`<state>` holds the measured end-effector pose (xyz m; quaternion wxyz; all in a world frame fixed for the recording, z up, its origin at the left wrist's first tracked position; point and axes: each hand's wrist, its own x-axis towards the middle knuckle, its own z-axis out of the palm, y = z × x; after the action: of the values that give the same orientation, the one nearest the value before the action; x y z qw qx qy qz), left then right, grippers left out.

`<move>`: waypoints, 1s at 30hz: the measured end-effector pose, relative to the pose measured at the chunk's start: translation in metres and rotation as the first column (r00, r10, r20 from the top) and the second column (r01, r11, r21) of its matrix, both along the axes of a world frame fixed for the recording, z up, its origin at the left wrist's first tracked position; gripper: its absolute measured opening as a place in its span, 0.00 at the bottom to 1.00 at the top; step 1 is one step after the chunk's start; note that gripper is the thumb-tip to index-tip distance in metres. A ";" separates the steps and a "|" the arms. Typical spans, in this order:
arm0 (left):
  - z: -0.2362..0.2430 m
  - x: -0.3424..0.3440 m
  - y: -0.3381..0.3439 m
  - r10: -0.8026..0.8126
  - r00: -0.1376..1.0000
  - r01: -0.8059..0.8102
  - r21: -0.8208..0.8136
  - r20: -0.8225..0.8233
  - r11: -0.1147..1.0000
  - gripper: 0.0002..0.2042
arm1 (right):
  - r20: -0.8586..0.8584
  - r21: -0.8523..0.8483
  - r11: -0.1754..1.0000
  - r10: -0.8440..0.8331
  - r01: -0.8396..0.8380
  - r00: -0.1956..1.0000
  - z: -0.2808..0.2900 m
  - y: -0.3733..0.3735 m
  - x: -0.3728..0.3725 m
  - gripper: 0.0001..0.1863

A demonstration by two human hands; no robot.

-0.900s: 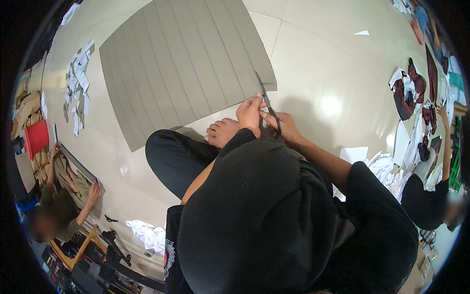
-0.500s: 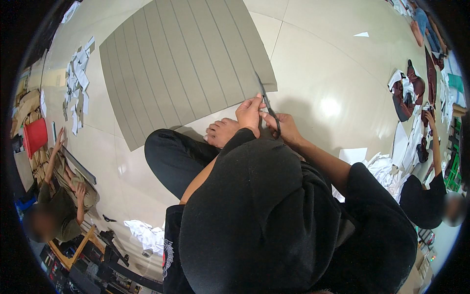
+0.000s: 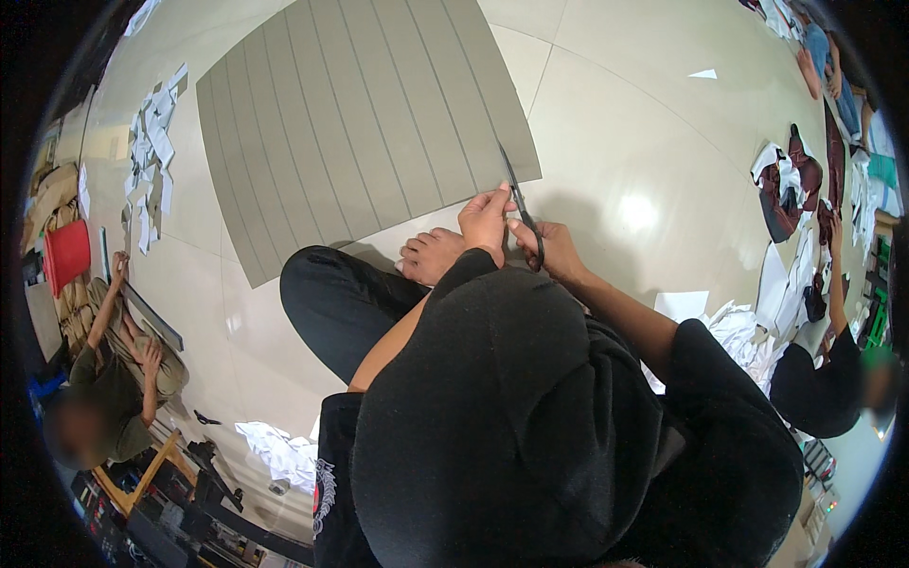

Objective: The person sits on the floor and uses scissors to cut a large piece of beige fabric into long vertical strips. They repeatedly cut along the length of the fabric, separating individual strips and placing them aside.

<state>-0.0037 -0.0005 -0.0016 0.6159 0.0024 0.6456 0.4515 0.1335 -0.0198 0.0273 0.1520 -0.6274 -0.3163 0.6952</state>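
Biggest move since a second ago is off to the left: the co-worker (image 3: 114,407) has taken one hand off the near end of a dark bar (image 3: 156,320), and it's at the leg now. Over at the sheet (image 3: 360,123), scissors (image 3: 526,216) and hands look pretty much where they were. It's lying flat on the floor (image 3: 625,104), near edge just past a bare foot (image 3: 428,256). Left hand (image 3: 484,223) is pinching that edge right beside the blades. Right hand (image 3: 557,254) is curled round the scissor handles; can't tell how far apart the blades are.

I'd call it early days: the blades reach only a short way in from the near edge, along the rightmost line, by the right corner. Every other line I can see looks uncut.

Sheet's matte grey-beige, thin but kinda stiff I'd guess, with long dark lines, drawn or pressed, can't tell. Scissors are long, slim and dark. Floor's glossy pale tile, and the scraps (image 3: 159,147) past the sheet's left edge are white and grey slivers.
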 end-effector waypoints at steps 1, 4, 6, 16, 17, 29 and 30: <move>0.000 0.000 0.000 -0.003 1.000 0.003 -0.002 0.001 1.000 0.12 | -0.002 0.007 1.000 -0.004 0.004 1.000 -0.001 -0.001 0.000 0.28; 0.001 0.000 0.000 0.021 0.998 -0.021 0.001 0.051 1.000 0.12 | -0.005 0.015 1.000 -0.010 0.011 1.000 0.000 -0.001 -0.001 0.28; 0.005 -0.002 0.001 0.041 0.997 -0.040 -0.013 0.072 0.999 0.11 | -0.004 0.015 1.000 -0.009 0.009 1.000 0.002 0.000 -0.002 0.28; -0.005 -0.009 -0.007 0.048 0.994 -0.047 -0.018 0.095 0.999 0.10 | -0.069 -0.006 0.997 -0.081 0.081 0.994 -0.002 0.018 -0.016 0.28; -0.007 -0.009 -0.007 0.041 0.993 -0.038 -0.022 0.111 0.999 0.10 | -0.073 -0.001 0.996 -0.085 0.085 0.994 -0.006 0.020 -0.016 0.28; -0.013 -0.009 -0.008 0.013 0.996 -0.016 0.029 0.087 0.999 0.11 | -0.084 0.010 0.997 -0.070 0.071 0.994 0.005 0.031 -0.022 0.27; -0.012 -0.009 -0.008 0.010 0.996 -0.012 0.029 0.093 1.000 0.11 | -0.083 0.010 0.998 -0.067 0.068 0.994 0.005 0.031 -0.022 0.27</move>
<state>-0.0127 -0.0081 -0.0133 0.6426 -0.0131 0.6096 0.4640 0.1117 0.0114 0.0324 0.1924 -0.6074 -0.2928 0.7129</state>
